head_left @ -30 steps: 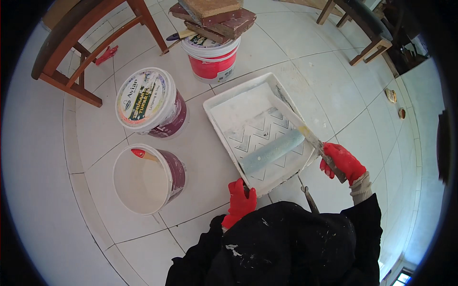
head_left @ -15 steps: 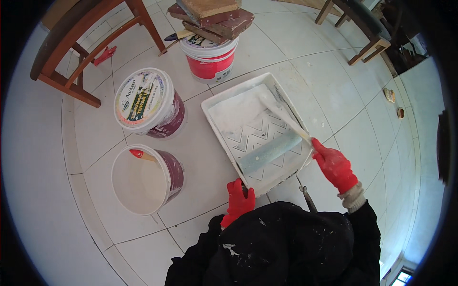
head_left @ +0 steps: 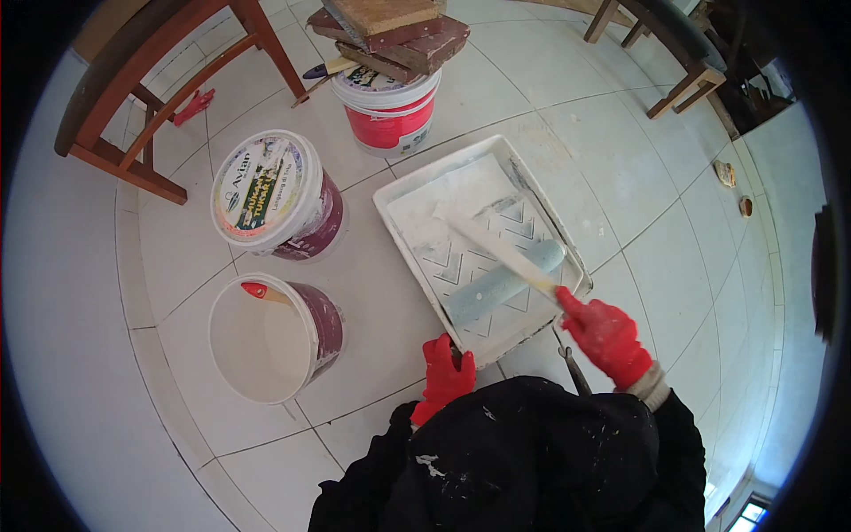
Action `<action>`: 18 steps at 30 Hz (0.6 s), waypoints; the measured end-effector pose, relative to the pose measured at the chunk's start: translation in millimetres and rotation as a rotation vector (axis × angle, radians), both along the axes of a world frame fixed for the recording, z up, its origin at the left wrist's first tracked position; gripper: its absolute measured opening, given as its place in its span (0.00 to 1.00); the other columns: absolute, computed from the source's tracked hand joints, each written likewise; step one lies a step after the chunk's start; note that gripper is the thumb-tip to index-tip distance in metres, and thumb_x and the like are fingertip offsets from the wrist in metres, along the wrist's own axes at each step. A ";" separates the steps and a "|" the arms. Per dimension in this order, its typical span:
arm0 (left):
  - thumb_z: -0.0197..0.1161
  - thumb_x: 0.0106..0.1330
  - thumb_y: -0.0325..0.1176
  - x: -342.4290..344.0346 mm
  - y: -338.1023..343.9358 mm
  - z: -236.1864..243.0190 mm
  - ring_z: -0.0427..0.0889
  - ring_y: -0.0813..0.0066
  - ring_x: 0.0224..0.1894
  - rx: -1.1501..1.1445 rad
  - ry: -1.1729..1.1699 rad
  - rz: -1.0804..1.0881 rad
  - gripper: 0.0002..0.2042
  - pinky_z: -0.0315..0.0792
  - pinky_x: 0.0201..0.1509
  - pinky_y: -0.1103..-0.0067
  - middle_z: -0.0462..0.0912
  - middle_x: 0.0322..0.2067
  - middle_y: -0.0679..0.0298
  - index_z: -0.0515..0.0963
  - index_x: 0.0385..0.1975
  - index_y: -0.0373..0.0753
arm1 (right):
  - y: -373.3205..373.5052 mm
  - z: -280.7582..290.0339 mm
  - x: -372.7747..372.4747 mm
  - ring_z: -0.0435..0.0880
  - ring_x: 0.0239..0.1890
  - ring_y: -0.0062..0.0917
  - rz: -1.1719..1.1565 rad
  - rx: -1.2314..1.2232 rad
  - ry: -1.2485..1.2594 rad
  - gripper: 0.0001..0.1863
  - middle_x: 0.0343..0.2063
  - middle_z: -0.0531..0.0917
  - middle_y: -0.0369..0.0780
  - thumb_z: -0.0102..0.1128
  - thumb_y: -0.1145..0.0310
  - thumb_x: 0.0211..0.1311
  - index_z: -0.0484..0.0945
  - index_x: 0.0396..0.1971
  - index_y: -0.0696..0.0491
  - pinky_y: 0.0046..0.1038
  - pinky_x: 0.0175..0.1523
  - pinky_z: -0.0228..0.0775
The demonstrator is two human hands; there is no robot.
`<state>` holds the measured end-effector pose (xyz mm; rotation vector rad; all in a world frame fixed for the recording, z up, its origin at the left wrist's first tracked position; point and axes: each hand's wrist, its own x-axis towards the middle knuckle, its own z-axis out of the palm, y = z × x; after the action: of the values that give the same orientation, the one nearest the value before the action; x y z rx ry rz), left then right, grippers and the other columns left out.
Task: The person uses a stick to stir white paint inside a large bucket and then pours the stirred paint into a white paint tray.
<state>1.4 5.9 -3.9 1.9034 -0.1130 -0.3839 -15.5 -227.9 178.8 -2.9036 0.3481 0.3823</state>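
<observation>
A white paint tray [head_left: 417, 257] with a ridged slope lies on the floor before me, white paint spread over its far part. My right hand [head_left: 607, 340], in a red glove, is closed around a pale, paint-coated stirring stick [head_left: 501, 251]. The stick slants over the tray, its far end at the white paint. A pale blue-grey paint roller [head_left: 496, 291] rests across the ridges beneath the stick; its dark handle [head_left: 574, 371] sticks out at the near side. My left hand [head_left: 445, 377], also red-gloved, is closed at the tray's near left corner, its grip partly hidden.
Left of the tray stand an open bucket [head_left: 310, 330] of off-white paint with a red-tipped brush [head_left: 266, 293] inside, and a lidded bucket [head_left: 306, 217]. Behind, a red bucket [head_left: 390, 129] bears stacked brown boards [head_left: 425, 44] and a brush. Wooden chairs [head_left: 177, 97] stand farther off.
My right hand has moved slightly left and nearer to me. The stick has swung left across the tray, its far end shifting over the paint. My left hand stays at the corner.
</observation>
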 end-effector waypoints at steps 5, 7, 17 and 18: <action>0.63 0.53 0.31 -0.2 -5.5 3.2 0.69 0.51 0.45 0.007 0.054 0.012 0.26 0.68 0.45 0.62 0.66 0.44 0.48 0.63 0.53 0.33 | -13.2 -5.8 5.1 0.78 0.24 0.37 -0.022 -0.086 -0.126 0.23 0.20 0.77 0.43 0.56 0.60 0.59 0.71 0.55 0.42 0.38 0.28 0.68; 0.63 0.53 0.31 2.1 -1.8 1.6 0.69 0.51 0.45 0.015 0.062 -0.010 0.27 0.68 0.46 0.63 0.66 0.44 0.48 0.63 0.53 0.33 | -1.9 -3.5 4.6 0.78 0.24 0.37 0.050 -0.072 -0.065 0.22 0.19 0.76 0.43 0.56 0.60 0.59 0.71 0.55 0.43 0.39 0.27 0.68; 0.63 0.53 0.32 0.3 1.6 -3.5 0.70 0.52 0.43 -0.006 0.065 0.023 0.26 0.69 0.42 0.63 0.65 0.44 0.49 0.64 0.52 0.34 | -11.0 -0.1 4.1 0.78 0.25 0.39 -0.015 -0.005 -0.047 0.23 0.20 0.77 0.43 0.56 0.60 0.59 0.70 0.56 0.42 0.39 0.30 0.68; 0.63 0.53 0.32 0.6 -0.2 -1.0 0.70 0.52 0.43 -0.009 0.066 0.021 0.26 0.69 0.42 0.63 0.65 0.44 0.49 0.64 0.52 0.34 | -16.9 4.8 -0.1 0.78 0.26 0.39 -0.048 -0.007 0.034 0.23 0.20 0.78 0.44 0.56 0.61 0.59 0.70 0.55 0.43 0.40 0.30 0.68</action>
<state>2.0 5.8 -4.8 1.8800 -0.0506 -0.4306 -15.6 -244.8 183.6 -2.8925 0.4250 0.4243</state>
